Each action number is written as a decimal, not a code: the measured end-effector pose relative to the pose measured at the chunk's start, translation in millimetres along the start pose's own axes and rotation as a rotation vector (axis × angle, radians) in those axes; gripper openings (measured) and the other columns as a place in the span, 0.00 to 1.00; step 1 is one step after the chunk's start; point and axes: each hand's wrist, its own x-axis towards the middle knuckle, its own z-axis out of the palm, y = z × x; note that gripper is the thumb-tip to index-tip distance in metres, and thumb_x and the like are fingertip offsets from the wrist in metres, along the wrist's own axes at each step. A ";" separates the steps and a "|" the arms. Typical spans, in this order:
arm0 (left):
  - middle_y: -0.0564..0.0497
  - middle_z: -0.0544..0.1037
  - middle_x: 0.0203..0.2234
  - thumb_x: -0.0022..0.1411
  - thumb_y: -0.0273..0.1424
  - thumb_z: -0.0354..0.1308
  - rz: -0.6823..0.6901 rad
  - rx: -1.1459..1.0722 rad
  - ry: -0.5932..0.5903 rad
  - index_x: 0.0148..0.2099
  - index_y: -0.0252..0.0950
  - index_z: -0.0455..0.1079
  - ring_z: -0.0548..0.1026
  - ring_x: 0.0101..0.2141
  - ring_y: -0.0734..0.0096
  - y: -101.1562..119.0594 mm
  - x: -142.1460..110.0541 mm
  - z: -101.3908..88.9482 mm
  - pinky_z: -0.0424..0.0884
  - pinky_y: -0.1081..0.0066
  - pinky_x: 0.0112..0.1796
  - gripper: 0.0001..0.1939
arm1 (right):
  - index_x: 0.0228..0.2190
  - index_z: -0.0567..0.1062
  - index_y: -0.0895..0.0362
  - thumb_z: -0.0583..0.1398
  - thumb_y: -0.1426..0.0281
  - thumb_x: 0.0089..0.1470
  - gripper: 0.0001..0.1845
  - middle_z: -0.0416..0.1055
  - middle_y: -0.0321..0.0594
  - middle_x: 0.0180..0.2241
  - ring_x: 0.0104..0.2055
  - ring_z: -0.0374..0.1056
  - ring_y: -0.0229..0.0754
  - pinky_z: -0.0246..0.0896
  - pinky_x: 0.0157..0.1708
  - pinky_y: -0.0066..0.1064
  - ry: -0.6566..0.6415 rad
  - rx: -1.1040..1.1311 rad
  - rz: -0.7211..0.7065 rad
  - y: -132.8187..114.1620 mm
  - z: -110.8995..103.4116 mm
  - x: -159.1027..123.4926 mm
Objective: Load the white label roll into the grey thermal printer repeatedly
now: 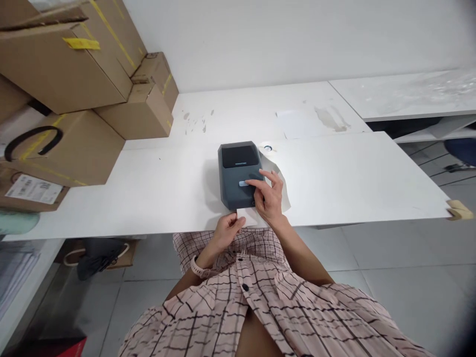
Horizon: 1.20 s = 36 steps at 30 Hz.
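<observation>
A dark blue-grey label printer with a black window on top sits near the table's front edge. A white paper label sticks out of its front. My left hand pinches the left edge of that label between thumb and fingers. Over the printer's right side is my right hand, its index finger stretched to the light-blue button and the other fingers apart, holding nothing. A sheet of pale backing paper lies beside the printer, partly behind my right hand.
Cardboard boxes with yellow tape are stacked on the left of the white table. A small roll lies behind the printer's right side, and a white sheet farther back. A black bag rests below, left.
</observation>
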 end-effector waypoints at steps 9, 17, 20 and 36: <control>0.41 0.76 0.57 0.69 0.46 0.57 0.423 0.245 0.614 0.61 0.39 0.69 0.75 0.55 0.59 18.7 -1.6 -20.2 0.73 0.61 0.52 0.24 | 0.44 0.72 0.50 0.61 0.65 0.66 0.06 0.82 0.34 0.36 0.46 0.76 0.45 0.51 0.61 0.43 -0.081 -0.233 -0.209 -25.3 -3.7 16.1; 0.40 0.50 0.76 0.66 0.51 0.61 0.340 0.110 0.409 0.78 0.43 0.40 0.54 0.73 0.48 12.7 15.3 2.1 0.62 0.53 0.68 0.50 | 0.61 0.67 0.49 0.54 0.60 0.70 0.22 0.69 0.47 0.64 0.68 0.63 0.51 0.60 0.65 0.51 -0.045 0.229 0.261 -9.1 -5.8 -13.0; 0.43 0.50 0.76 0.69 0.51 0.57 0.355 0.121 0.373 0.78 0.44 0.40 0.53 0.74 0.50 13.9 13.1 -3.2 0.60 0.54 0.69 0.46 | 0.71 0.55 0.45 0.50 0.53 0.70 0.32 0.52 0.44 0.74 0.75 0.51 0.53 0.54 0.71 0.56 -0.058 0.359 0.468 -6.9 -7.6 -29.8; 0.43 0.54 0.75 0.68 0.46 0.59 0.526 0.340 0.378 0.76 0.44 0.46 0.48 0.75 0.48 78.4 126.2 -59.7 0.48 0.48 0.72 0.42 | 0.74 0.33 0.42 0.35 0.41 0.68 0.41 0.44 0.38 0.77 0.77 0.44 0.59 0.43 0.73 0.62 -0.158 0.125 0.100 55.7 6.8 138.6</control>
